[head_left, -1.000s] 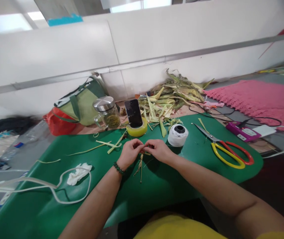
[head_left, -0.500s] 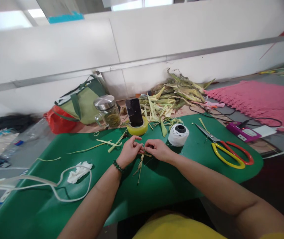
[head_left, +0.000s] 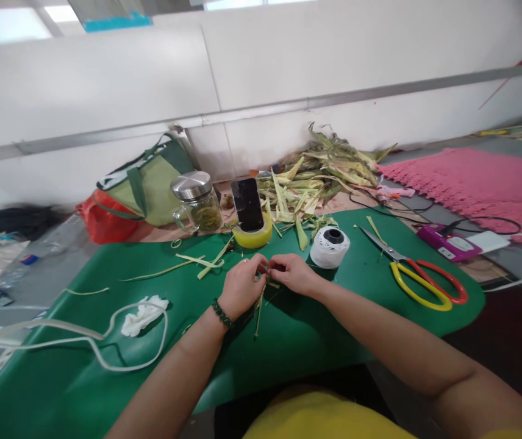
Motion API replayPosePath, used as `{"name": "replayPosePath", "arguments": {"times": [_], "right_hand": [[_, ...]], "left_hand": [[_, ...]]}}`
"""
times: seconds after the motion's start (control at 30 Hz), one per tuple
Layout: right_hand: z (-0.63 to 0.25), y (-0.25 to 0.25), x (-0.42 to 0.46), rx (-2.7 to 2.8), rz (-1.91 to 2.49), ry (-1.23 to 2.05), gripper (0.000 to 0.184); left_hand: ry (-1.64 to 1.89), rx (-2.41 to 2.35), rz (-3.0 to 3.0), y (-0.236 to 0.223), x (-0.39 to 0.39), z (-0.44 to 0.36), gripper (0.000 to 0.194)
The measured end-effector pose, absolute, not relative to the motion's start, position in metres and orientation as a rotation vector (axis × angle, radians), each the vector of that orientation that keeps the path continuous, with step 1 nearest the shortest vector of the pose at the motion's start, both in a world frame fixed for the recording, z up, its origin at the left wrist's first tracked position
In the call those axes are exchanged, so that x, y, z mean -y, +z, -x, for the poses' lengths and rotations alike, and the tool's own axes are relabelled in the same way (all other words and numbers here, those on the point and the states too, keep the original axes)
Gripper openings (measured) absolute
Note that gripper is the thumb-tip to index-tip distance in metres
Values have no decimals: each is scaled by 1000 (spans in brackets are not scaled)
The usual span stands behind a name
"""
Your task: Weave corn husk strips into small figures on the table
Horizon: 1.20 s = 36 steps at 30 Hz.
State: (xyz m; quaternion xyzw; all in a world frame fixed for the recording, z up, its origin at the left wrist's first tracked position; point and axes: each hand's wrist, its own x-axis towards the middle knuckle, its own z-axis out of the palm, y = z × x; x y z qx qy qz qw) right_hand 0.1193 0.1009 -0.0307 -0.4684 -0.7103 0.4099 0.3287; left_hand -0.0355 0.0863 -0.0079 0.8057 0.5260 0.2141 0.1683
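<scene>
Over the green mat (head_left: 316,341) my two hands meet, their fingertips almost touching. My left hand (head_left: 243,282), with a green bead bracelet at the wrist, is closed on a thin braided strip of corn husk (head_left: 258,311), whose loose ends hang toward me. My right hand (head_left: 295,274) pinches beside it; what lies between its fingers is too small to make out. A fine thread shows below the fingers. Right of my hands stands a spool of white thread (head_left: 328,253). Scissors (head_left: 393,253) with one yellow and one red handle lie spread further right.
A phone (head_left: 247,204) leans upright in a yellow tape roll (head_left: 252,236). Behind it lies a heap of corn husks (head_left: 320,167). A lidded glass jar (head_left: 202,210) and green bag (head_left: 155,189) stand left. A white cable (head_left: 105,360) loops near crumpled tissue (head_left: 144,317).
My left hand has turned, and its raised fingers have curled in against the right fingertips. It now covers more of the husk braid. The view has shifted slightly.
</scene>
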Motion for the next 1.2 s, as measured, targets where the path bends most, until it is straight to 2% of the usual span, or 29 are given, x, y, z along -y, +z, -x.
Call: {"name": "replayPosePath", "arguments": {"times": [0.43,0.9,1.2], "right_hand": [[-121,-35,-103,1828,1206,1109,8],[-121,-35,-101,1896,1220,1024,13],[-120,-32,-100,1854,1183,1078,14]], "left_hand": [[637,-1484,-2420,-14,-87,37,20],[577,-1249,-1803,-11,-102,49,12],[754,-1360,-1932,-11,-102,46,9]]}}
